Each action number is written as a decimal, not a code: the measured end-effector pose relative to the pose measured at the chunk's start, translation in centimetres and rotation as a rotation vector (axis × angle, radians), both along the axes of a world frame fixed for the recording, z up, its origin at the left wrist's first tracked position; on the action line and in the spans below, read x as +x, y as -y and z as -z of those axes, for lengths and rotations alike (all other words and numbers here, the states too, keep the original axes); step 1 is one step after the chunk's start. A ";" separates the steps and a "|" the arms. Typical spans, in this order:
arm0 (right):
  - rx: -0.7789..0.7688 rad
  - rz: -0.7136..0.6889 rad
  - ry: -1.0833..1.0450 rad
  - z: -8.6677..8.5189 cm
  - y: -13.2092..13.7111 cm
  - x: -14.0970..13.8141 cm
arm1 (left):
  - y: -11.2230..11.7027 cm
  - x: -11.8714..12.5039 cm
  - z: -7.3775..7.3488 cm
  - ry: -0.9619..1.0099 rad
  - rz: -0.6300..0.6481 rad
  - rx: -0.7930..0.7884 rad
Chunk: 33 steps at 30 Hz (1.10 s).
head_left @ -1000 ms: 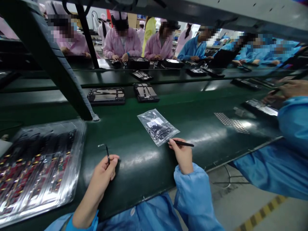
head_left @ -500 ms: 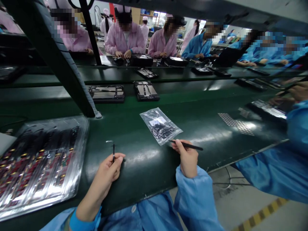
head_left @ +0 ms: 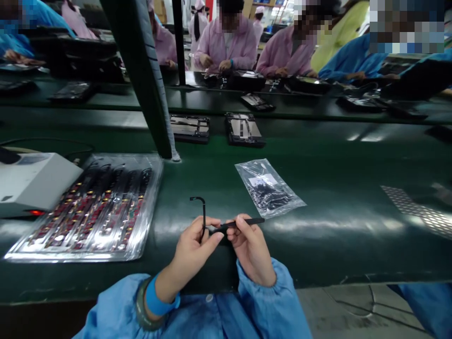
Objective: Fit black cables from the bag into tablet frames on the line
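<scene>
My left hand (head_left: 192, 247) pinches a thin black L-shaped flex strip (head_left: 202, 210) that stands upright above the green belt. My right hand (head_left: 249, 245) grips black tweezers (head_left: 237, 224) whose tip points left, meeting the strip at my left fingertips. Both hands are close together near the belt's front edge. A clear plastic bag (head_left: 269, 188) of small black parts lies on the belt just beyond my right hand.
A clear blister tray (head_left: 95, 207) of red and black parts lies at left, beside a grey device (head_left: 33, 181). A dark slanted post (head_left: 148, 80) rises behind it. Two open black devices (head_left: 217, 129) sit further back. Several people in pink and blue coats work across the line.
My right hand has moved left from the bag to my left hand, bringing the tweezers to the strip. The view has shifted to the left, showing the grey device.
</scene>
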State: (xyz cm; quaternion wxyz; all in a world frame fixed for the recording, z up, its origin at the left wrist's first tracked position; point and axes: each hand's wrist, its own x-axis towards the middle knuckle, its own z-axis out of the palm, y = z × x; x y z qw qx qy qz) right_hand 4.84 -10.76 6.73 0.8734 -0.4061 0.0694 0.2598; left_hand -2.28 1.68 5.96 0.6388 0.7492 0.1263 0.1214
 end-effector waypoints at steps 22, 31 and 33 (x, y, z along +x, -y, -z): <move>-0.056 0.063 0.125 -0.1 -0.5 -1.2 | -0.1 0.0 -0.3 0.186 -0.103 0.123; -0.423 0.157 0.645 -1.0 0.3 -2.0 | -0.2 -0.2 -0.2 0.136 -0.065 0.251; -0.483 0.156 0.705 -1.1 0.5 -2.1 | -0.2 -0.2 -0.1 0.139 -0.049 0.289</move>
